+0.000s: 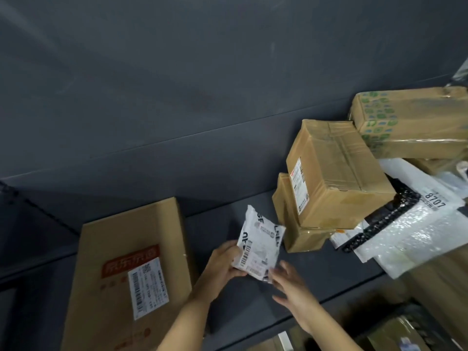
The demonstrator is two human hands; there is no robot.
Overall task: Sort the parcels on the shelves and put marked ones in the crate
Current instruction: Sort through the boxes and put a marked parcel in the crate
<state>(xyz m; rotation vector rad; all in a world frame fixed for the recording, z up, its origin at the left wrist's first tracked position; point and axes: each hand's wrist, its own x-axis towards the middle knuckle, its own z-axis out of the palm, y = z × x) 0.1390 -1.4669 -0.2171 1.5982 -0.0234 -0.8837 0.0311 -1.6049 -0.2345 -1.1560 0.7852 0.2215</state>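
A small white plastic mailer point(260, 241) with black lettering and barcode labels is held up over the dark shelf point(316, 269). My left hand point(225, 264) grips its lower left edge, thumb on the front. Blurred, my right hand point(288, 282) has spread fingers at the mailer's lower right corner, touching or just off it. To the left, a large flat cardboard box point(131, 274) with a red logo and a white label lies on the shelf.
Two stacked brown boxes point(334, 178) stand to the right of the mailer, with a green-printed box point(415, 120) behind them. White and bubble-wrap mailers point(410, 224), one marked 8707, lie at the right. A lower shelf holds more parcels point(395, 330).
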